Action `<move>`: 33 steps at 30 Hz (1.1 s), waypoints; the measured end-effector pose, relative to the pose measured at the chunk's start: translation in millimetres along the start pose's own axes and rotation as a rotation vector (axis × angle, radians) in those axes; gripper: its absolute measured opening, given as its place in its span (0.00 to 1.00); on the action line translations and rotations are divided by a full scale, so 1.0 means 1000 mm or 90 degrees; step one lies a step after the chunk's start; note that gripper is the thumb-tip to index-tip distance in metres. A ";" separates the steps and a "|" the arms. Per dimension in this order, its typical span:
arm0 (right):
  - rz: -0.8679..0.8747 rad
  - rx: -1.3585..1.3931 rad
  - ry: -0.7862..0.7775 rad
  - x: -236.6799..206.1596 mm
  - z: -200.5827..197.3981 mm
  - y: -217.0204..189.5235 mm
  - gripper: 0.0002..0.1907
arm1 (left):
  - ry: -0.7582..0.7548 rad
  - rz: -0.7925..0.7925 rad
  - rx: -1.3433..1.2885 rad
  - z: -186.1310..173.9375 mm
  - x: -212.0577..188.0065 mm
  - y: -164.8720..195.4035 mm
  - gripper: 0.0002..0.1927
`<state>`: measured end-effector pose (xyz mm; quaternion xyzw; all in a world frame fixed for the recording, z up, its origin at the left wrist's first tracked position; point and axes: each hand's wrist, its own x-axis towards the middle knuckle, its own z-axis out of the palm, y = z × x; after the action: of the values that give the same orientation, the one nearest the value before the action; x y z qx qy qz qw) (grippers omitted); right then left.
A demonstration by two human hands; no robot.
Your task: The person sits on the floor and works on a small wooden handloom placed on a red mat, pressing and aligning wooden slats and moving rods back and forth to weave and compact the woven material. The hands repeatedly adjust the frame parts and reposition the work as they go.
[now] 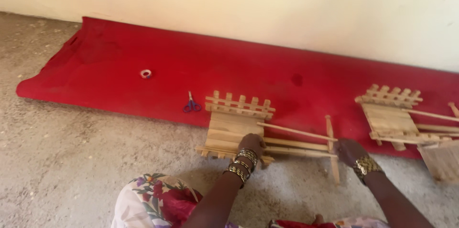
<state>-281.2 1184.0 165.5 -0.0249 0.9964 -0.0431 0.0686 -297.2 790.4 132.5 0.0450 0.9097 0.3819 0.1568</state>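
scissors (192, 105), tape roll (146, 73) on red mat (119, 70)

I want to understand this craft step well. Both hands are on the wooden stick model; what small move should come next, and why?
Probably press the crossbar squarely against the long sticks' ends. The right hand already rests at that crossbar, which looks tilted, while the left hand steadies the slatted body of the model.

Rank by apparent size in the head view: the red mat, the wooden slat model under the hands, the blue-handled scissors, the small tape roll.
1. Red mat
2. Wooden slat model
3. Blue-handled scissors
4. Small tape roll, though it lies farther from the camera.
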 end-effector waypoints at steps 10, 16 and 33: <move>-0.098 0.251 0.263 0.042 0.035 -0.113 0.11 | -0.195 0.199 0.326 -0.019 0.047 -0.029 0.15; 0.056 0.010 0.007 0.104 0.048 -0.229 0.19 | -0.068 0.107 0.163 -0.074 0.008 -0.077 0.16; 0.384 0.760 0.259 0.136 0.019 -0.378 0.04 | -0.034 0.096 0.148 -0.080 -0.003 -0.089 0.17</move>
<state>-396.9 799.1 162.0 0.3035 0.7586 -0.5663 -0.1083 -316.1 672.9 123.2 0.1410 0.9375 0.2831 0.1453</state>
